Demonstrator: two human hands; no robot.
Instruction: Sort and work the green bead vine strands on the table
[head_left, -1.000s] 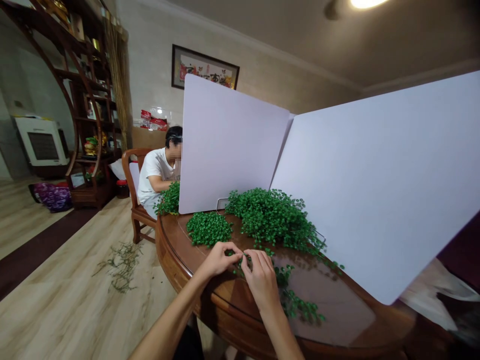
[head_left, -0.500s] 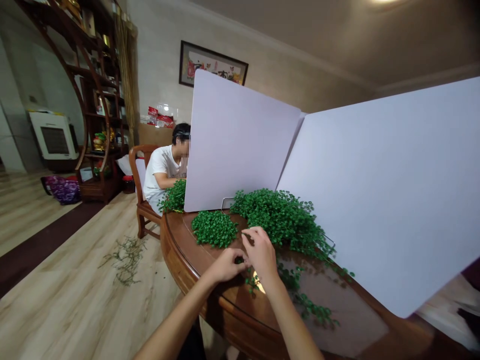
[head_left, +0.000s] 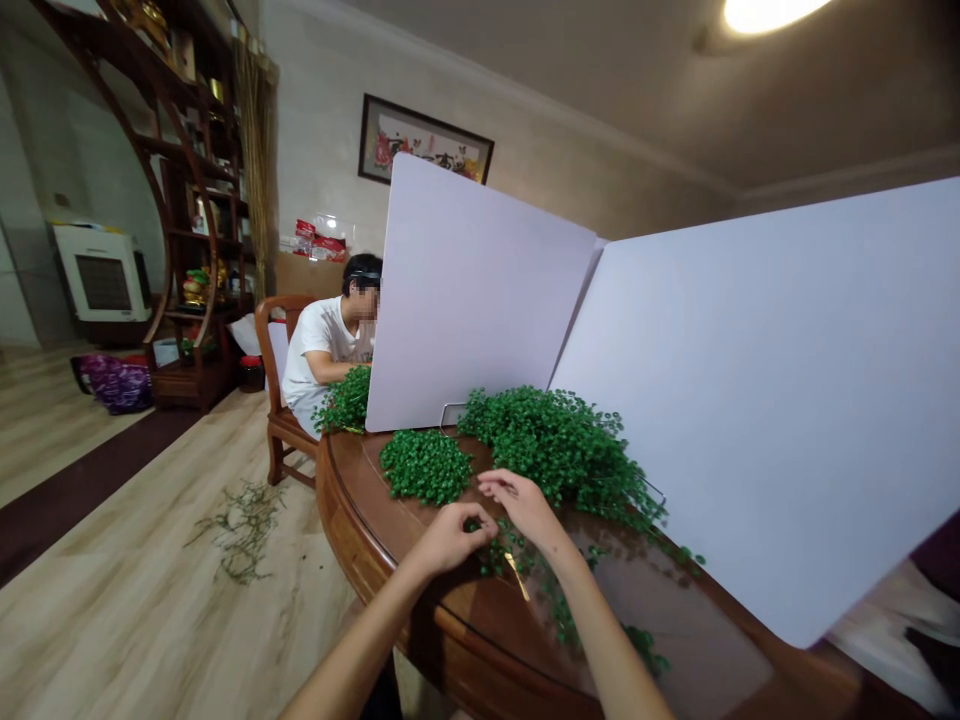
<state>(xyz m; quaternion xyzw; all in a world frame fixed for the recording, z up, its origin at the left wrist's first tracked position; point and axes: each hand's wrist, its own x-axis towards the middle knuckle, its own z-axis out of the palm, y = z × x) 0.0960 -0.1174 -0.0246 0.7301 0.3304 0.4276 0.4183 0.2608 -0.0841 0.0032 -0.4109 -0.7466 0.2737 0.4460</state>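
My left hand (head_left: 456, 538) is curled in a pinch at the near side of the round table, at the end of a green leafy strand (head_left: 564, 612). The strand trails beneath my right forearm toward the right. Just beyond, my right hand (head_left: 527, 508) has its fingers stretched leftward, with nothing visible in them. A low heap of green leaf clusters (head_left: 426, 466) lies beyond my left hand. To its right spreads a larger pile of leafy strands (head_left: 559, 440), behind my right hand.
Two tall white panels (head_left: 480, 300) (head_left: 750, 400) stand on the wooden table (head_left: 367, 480), with a wire stand (head_left: 450, 408) at one's foot. A person in white (head_left: 322, 345) sits beyond, near more greenery (head_left: 346, 400). Bare stems (head_left: 244, 530) litter the floor.
My right hand's fingers have straightened out, and it sits slightly apart from my left hand. The trailing strand has shifted left and down. The view has tilted up slightly.
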